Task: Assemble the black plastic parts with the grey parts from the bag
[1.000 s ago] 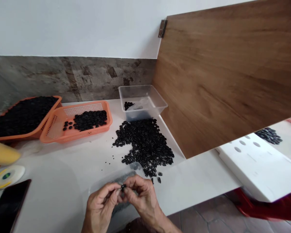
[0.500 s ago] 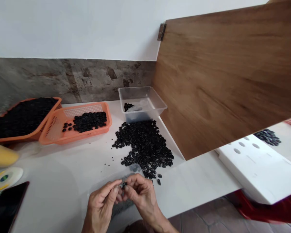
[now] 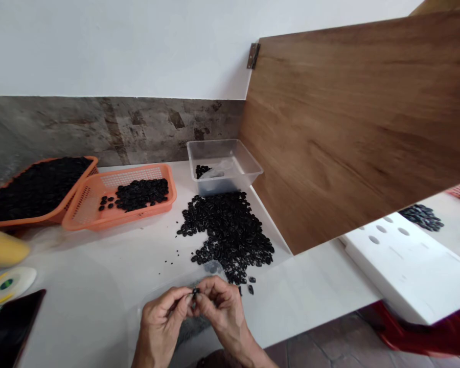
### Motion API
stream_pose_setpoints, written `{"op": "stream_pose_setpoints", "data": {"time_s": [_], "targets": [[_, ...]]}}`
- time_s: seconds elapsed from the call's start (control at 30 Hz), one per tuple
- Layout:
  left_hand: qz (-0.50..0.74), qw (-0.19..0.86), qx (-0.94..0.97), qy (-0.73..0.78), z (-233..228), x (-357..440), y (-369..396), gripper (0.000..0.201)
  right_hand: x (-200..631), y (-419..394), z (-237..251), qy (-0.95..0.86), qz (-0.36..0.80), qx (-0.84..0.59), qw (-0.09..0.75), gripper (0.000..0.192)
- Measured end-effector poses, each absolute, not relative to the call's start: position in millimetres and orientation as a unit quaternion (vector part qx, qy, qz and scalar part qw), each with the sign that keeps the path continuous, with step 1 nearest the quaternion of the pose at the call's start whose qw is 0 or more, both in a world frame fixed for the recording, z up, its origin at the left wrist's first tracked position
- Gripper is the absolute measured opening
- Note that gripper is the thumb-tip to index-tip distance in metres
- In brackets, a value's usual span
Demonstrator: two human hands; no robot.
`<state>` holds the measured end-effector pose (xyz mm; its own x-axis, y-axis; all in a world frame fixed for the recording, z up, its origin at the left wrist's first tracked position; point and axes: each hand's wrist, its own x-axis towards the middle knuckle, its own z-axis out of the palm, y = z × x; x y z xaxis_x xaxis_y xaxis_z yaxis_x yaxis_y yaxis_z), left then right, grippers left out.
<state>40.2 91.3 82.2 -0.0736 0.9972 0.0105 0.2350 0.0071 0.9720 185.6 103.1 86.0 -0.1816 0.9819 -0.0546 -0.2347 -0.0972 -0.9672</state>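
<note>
My left hand (image 3: 161, 319) and my right hand (image 3: 222, 309) meet at the near edge of the white table (image 3: 99, 276). Between their fingertips they pinch one small black piece (image 3: 194, 293). Under the hands lies a clear plastic bag (image 3: 184, 281), partly hidden. Just beyond the hands a pile of small black pieces (image 3: 228, 232) spreads over the table. Behind the pile stands a clear plastic tub (image 3: 222, 166) with a few black pieces inside.
Two orange baskets (image 3: 118, 197) (image 3: 34, 189) with black pieces sit at the left. A yellow object (image 3: 2, 248), a tape roll (image 3: 7, 283) and a dark phone (image 3: 9, 329) lie at the near left. A wooden panel (image 3: 352, 122) walls off the right; a white foam block (image 3: 406, 266) lies beyond it.
The hands stay together on the small black piece with only slight finger movement. The view has shifted a little.
</note>
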Motion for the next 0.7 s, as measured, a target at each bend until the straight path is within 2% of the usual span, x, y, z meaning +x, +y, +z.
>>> {"op": "stream_pose_setpoints", "data": {"time_s": [0.13, 0.33, 0.5, 0.57, 0.63, 0.7], "targets": [[0.458, 0.374, 0.564, 0.577, 81, 39, 91, 0.015, 186, 102, 85, -0.49, 0.591, -0.417, 0.487, 0.018], [0.482, 0.379, 0.548, 0.569, 78, 49, 91, 0.016, 184, 104, 78, -0.454, 0.612, -0.415, 0.498, 0.024], [0.455, 0.402, 0.55, 0.573, 80, 45, 96, 0.029, 193, 110, 78, -0.463, 0.599, -0.414, 0.505, 0.026], [0.403, 0.343, 0.615, 0.585, 84, 32, 113, 0.036, 199, 111, 78, -0.469, 0.586, -0.42, 0.509, 0.027], [0.337, 0.197, 0.673, 0.629, 90, 18, 140, 0.04, 204, 112, 78, -0.466, 0.583, -0.426, 0.511, 0.028], [0.305, 0.157, 0.685, 0.642, 94, 10, 172, 0.038, 207, 110, 76, -0.458, 0.583, -0.431, 0.515, 0.03]]}}
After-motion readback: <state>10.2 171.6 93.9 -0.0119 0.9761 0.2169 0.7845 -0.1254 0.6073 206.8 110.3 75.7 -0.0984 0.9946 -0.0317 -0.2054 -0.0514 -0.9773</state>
